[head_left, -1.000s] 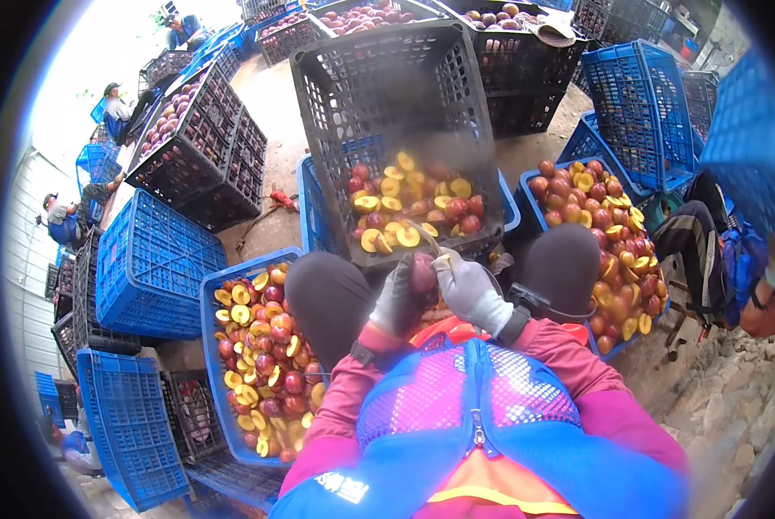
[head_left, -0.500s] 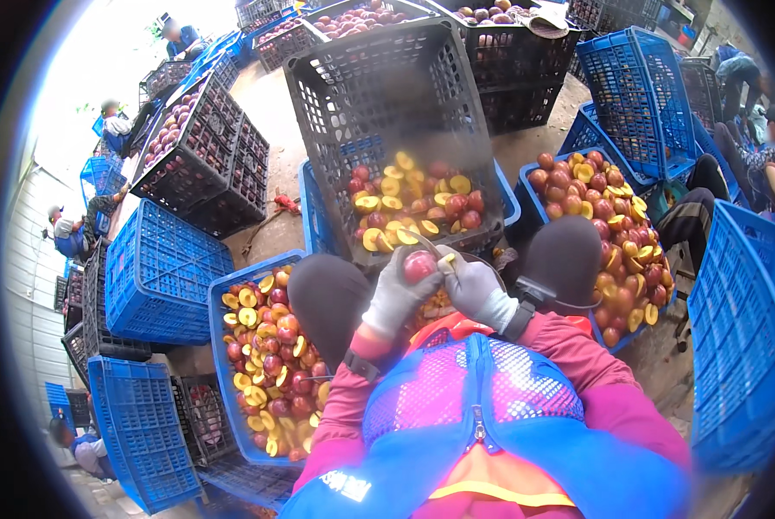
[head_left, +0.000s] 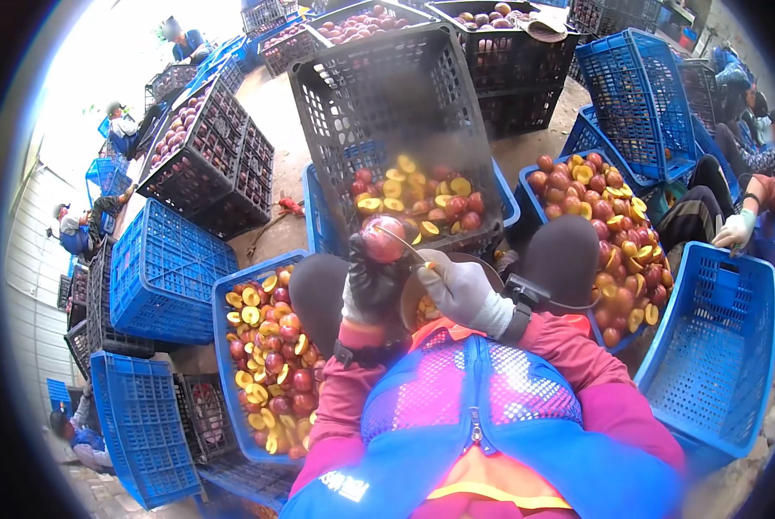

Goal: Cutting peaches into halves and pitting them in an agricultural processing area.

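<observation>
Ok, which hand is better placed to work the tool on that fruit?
Probably the right hand: it grips the thin curved tool, which overlaps the fruit in this view. The left hand is occupied holding that fruit.

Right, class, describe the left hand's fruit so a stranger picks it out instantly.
Find the big tilted black crate before the person. At its lower left corner, the gloved left hand holds a round, reddish fruit. Unlike the yellow cut halves in the crate, it sits in a hand, a thin curved tool crossing it.
</observation>
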### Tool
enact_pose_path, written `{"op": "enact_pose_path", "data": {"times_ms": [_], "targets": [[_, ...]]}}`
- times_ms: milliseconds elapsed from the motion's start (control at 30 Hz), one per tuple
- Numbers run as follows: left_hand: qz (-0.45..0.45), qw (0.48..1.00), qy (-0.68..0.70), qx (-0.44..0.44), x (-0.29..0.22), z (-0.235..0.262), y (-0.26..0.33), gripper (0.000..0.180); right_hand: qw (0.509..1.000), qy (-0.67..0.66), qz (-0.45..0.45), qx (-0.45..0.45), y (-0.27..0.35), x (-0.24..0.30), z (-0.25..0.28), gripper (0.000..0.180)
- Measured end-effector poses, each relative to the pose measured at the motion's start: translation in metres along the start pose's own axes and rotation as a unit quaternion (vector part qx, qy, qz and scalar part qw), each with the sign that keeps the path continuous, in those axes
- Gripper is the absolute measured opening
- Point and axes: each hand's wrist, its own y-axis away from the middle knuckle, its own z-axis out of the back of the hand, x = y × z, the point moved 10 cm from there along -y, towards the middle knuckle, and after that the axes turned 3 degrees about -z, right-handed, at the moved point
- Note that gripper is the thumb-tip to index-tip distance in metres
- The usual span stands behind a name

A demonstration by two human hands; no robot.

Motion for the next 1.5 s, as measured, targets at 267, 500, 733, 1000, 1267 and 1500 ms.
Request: {"op": "enact_pose_path", "data": {"times_ms": [267,500,733,1000,1267,1500], "targets": [[0.042,0.998,-0.007,-0.054,0.033,0.007,0.010,0.051,0.993,0.107,-0.018,0.047,0.007,-0.025,-0.013,0.025],[-0.139,0.771,-0.619,-0.062,-0.012,-0.011,0.012,0.042,0.985,0.162,-0.021,0.059,0.018,-0.043,-0.033,0.022],[-0.029,0.914,-0.397,-0.083,0.004,0.067,-0.002,0.037,0.970,0.238,0.014,0.055,0.024,-0.043,-0.041,0.024],[-0.160,0.648,-0.736,-0.111,-0.011,-0.017,0.018,0.065,0.972,0.211,-0.043,0.097,0.024,-0.056,-0.048,0.026],[-0.011,0.876,-0.381,-0.295,-0.014,0.058,0.014,0.070,0.963,0.231,0.030,0.138,0.039,-0.074,-0.056,0.052],[0.049,0.925,-0.345,-0.153,-0.043,0.033,0.004,0.068,0.996,0.085,-0.009,0.006,0.027,-0.091,0.013,0.050]]}}
